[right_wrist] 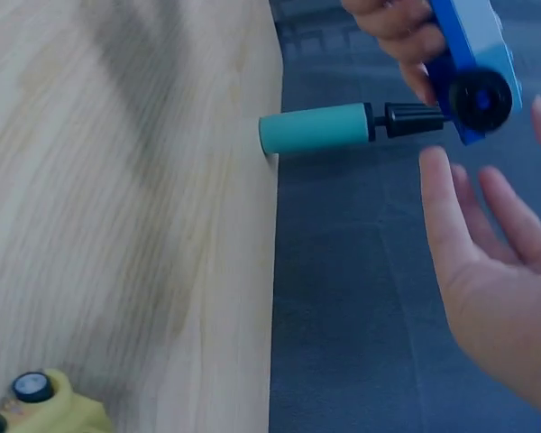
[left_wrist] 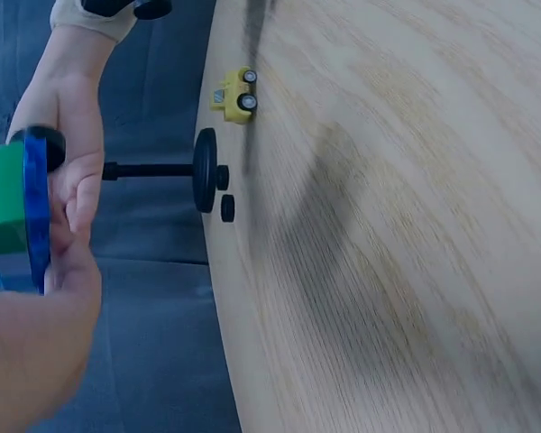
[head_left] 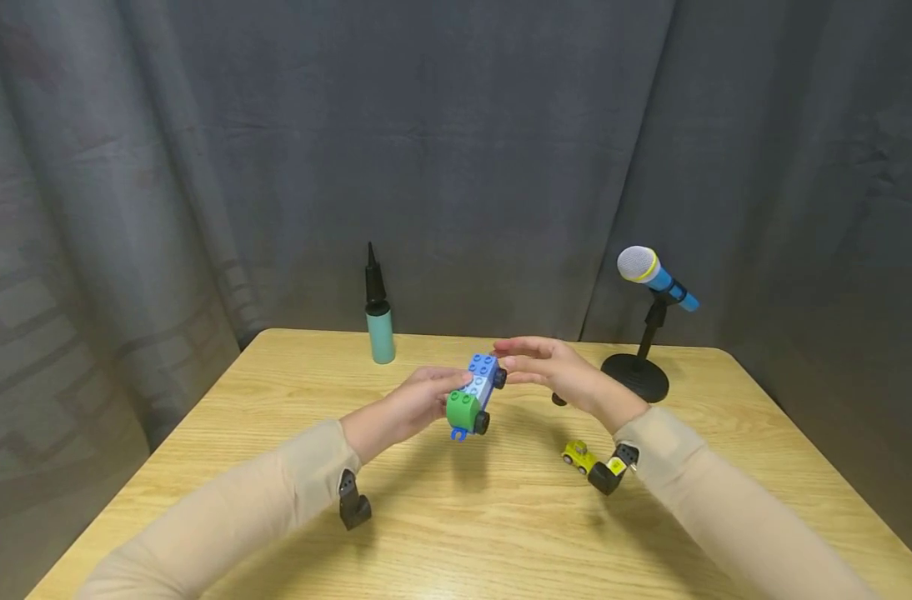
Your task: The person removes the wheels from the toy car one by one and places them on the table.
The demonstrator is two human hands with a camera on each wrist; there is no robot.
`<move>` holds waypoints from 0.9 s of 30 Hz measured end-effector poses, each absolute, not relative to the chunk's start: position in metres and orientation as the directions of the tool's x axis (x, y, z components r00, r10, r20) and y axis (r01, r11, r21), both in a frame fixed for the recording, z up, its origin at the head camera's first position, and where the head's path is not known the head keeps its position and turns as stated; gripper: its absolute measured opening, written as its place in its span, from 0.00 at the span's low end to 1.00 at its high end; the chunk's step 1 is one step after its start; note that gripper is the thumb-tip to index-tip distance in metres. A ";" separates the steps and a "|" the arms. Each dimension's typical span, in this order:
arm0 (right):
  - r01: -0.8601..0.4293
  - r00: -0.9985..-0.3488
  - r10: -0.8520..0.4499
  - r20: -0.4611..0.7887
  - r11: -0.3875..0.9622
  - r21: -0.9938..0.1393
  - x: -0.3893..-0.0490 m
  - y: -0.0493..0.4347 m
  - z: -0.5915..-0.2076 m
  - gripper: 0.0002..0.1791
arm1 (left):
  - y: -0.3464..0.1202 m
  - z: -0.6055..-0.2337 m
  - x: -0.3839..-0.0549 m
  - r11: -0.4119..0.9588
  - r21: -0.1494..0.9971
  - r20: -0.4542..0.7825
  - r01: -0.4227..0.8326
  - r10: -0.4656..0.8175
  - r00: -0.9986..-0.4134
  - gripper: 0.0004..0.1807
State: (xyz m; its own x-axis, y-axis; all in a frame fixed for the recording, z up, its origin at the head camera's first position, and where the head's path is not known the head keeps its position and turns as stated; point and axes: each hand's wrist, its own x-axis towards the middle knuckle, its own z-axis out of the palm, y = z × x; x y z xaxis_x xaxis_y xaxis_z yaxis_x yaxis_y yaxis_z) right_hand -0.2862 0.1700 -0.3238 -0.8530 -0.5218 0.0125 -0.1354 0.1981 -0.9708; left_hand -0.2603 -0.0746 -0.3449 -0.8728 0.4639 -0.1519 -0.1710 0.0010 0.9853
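A toy car built of blocks [head_left: 480,385], with blue bricks, a rounded green brick at the near end and black wheels, is held above the table. My left hand [head_left: 418,404] grips it from the left side, thumb on top. In the left wrist view its green block [left_wrist: 4,200] and a dark blue base [left_wrist: 36,216] show at close range. My right hand [head_left: 557,371] is beside the car's far end, fingers spread and loosely bent. The right wrist view shows those fingertips just below a black wheel [right_wrist: 480,99], holding nothing.
A small yellow toy car [head_left: 578,456] stands under my right forearm. At the back right is a blue toy microphone [head_left: 657,277] on a black round-based stand [head_left: 636,377], with small black round pieces [left_wrist: 227,208] near it. A teal hand pump [head_left: 381,335] stands upright at the back left.
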 end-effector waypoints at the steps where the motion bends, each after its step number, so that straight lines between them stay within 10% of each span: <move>1: -0.138 -0.842 -0.539 0.007 0.203 -0.969 -0.287 0.170 -0.323 0.30 | -0.076 -0.345 -0.260 0.018 0.986 -0.153 -0.166 0.493 -0.856 0.26; 13: -0.151 -0.740 -0.672 -0.024 0.202 -0.968 -0.289 0.173 -0.326 0.22 | -0.079 -0.345 -0.257 0.075 0.982 -0.182 -0.175 0.634 -0.752 0.24; 27: -0.223 -0.845 -0.533 0.029 0.303 -0.927 -0.280 0.168 -0.322 0.22 | -0.076 -0.339 -0.257 0.289 0.957 -0.146 0.008 0.508 -0.849 0.27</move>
State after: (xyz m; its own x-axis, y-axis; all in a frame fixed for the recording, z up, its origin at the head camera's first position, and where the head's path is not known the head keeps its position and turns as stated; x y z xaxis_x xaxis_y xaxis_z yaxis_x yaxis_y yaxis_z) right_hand -0.2803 0.1681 -0.3218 -0.8453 -0.5335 0.0289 -0.2229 0.3030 -0.9266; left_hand -0.2573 -0.0763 -0.3393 -0.8491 0.5076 -0.1462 0.0082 0.2893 0.9572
